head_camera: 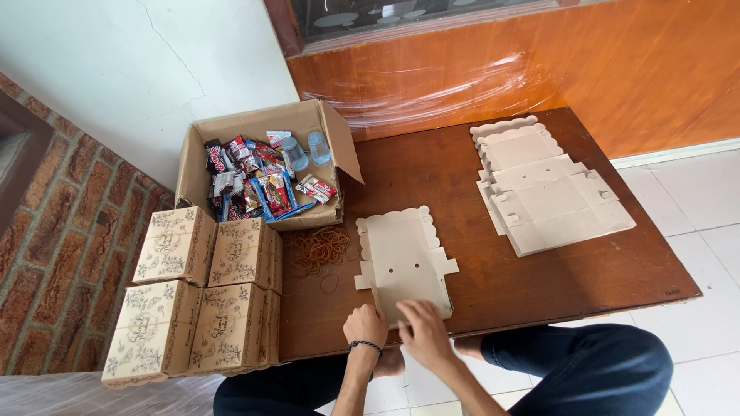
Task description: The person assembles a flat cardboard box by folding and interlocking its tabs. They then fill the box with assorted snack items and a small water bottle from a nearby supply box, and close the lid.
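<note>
A flat, unfolded cardboard box blank point(402, 262) lies on the wooden table point(539, 285), its near edge under both hands. The left hand point(365, 324) and right hand point(422, 331) press and pinch that edge, fingers closed on it; folding looks barely begun. At nine o'clock stand four finished printed boxes point(200, 296); at two o'clock a stack of flat blanks point(551, 189) waits; at eleven o'clock sits an open carton of snack packets point(266, 173), with rubber bands point(317, 250) beside it.

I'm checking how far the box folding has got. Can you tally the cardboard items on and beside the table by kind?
Finished decorated boxes, stacked at the left: 4
Flat box blank under the left hand and right hand: 1
Pile of unfolded blanks at the far right, sheet count not readable: 1
Open carton of snacks: 1
Total: 7
</note>
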